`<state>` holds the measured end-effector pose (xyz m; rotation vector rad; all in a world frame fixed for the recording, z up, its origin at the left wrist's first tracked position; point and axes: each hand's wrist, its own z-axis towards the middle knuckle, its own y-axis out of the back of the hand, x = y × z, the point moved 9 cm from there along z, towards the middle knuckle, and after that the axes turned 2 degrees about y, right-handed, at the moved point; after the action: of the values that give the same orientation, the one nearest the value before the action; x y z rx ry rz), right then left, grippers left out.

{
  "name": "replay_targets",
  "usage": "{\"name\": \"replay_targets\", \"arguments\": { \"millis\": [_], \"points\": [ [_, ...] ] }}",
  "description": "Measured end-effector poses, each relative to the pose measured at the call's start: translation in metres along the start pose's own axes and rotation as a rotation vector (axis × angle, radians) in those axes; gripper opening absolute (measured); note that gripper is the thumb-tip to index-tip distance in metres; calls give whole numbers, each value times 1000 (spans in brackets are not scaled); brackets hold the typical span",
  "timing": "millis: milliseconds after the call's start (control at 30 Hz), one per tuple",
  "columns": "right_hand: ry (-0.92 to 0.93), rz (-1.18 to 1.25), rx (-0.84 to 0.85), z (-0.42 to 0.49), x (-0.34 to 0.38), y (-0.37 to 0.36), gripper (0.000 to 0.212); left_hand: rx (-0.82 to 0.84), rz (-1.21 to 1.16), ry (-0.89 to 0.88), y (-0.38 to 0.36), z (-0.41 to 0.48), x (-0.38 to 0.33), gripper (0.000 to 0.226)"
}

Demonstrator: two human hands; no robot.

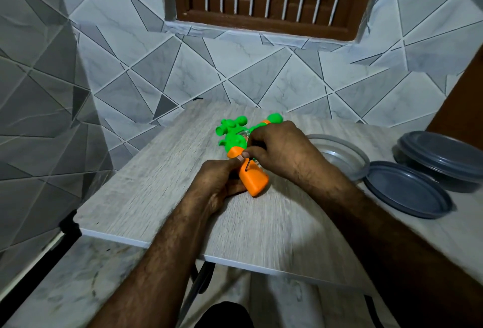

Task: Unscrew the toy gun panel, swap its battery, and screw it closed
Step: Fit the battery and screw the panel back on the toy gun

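Lying on its side near the middle of the desk (156, 183), the toy gun (254, 180) had its green body at the far end and its orange grip toward the person. The left hand (219, 183) was wrapped round the left side of that grip, thumb along its upper edge, pinning it flat. The right hand (279, 147) sat over the toy from the right, fingers pinched on a small screwdriver (247, 165). Its thin shaft stood nearly upright, with the tip on the face of the grip, presumably at the panel screw.

The panel looked seated on the grip. No loose screw, cover or battery showed on the desk, though the hands hid part of the toy. Judging by that, the work was at a screw-turning step; whether it was the opening or the final closing could not be told.

To the right sat a clear round dish (339, 155), a grey lid (402, 189) just nearer, and a covered grey container (444, 155) at the far right.
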<state>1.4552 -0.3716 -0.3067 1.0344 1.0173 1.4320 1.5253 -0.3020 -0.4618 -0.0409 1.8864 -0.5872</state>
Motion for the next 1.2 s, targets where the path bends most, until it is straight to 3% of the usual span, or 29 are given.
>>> {"name": "replay_targets", "arguments": {
  "millis": [133, 533, 1200],
  "points": [
    [-6, 142, -65, -2, -4, -1, 24, 5, 3, -3, -1, 0, 0, 29],
    [-33, 164, -109, -1, -24, -4, 17, 7, 6, 6, -1, 1, 1, 32],
    [-1, 106, -137, 0, -18, -4, 36, 17, 8, 2, -1, 3, 1, 33]
  ]
}}
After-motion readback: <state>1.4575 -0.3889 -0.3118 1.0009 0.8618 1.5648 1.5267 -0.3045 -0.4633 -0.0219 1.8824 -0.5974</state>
